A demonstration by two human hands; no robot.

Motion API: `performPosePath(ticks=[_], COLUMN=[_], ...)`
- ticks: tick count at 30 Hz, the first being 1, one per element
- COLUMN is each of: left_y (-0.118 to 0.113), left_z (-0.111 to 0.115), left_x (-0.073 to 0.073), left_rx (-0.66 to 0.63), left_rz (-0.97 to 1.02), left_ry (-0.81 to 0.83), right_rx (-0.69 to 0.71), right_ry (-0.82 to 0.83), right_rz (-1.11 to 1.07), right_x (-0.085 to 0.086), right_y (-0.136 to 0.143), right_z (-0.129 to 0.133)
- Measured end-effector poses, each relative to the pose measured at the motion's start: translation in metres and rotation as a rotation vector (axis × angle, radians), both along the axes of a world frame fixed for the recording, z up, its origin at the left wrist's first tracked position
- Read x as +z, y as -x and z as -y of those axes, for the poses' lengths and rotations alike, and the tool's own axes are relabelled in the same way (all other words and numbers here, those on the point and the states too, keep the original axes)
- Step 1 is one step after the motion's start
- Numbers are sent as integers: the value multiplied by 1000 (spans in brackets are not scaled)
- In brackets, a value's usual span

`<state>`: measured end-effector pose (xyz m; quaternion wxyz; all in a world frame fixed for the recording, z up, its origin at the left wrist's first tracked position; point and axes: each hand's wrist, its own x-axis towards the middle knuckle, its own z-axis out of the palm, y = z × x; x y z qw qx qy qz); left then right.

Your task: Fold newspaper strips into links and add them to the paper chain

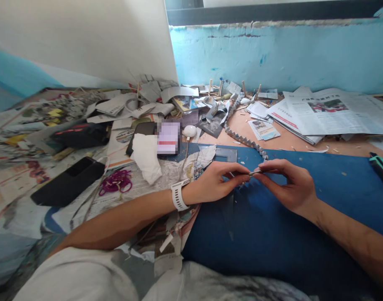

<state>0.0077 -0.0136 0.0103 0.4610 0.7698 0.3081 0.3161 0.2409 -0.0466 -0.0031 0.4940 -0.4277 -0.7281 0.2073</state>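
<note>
A zigzag chain of folded paper [241,140] winds from the back of the table down to my hands. My left hand [224,179] pinches a small grey folded paper piece [255,172] between thumb and fingertips. From the other side, my right hand [288,182] grips the same piece, near where the chain's end passes behind the fingers. The fingertips of both hands almost meet above the blue mat [248,234]. Whether the piece is joined to the chain is hidden by the fingers.
On the left lie a black phone [68,182], purple string [116,182] and a crumpled white tissue [145,156]. Newspapers [332,108] are stacked at the back right. A green and black cutter [381,167] rests at the right edge. Paper scraps and sticks line the back.
</note>
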Motion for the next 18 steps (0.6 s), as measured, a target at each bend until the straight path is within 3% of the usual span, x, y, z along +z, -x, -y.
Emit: performPosePath(ticks=[4, 9, 14, 18], left_y=[0, -1, -2, -3], left_z=[-1, -1, -1, 0], left_x=[-1, -1, -6, -7], left_rx=[71, 77, 109, 98], left_rz=[78, 133, 207, 223], left_ry=[54, 147, 189, 190], right_rx=[8, 149, 50, 124], right_ry=[72, 8, 60, -4], right_rz=[-78, -14, -27, -10], right_x=[1, 7, 7, 8], right_y=[2, 2, 2, 3], right_z=[-2, -2, 1, 1])
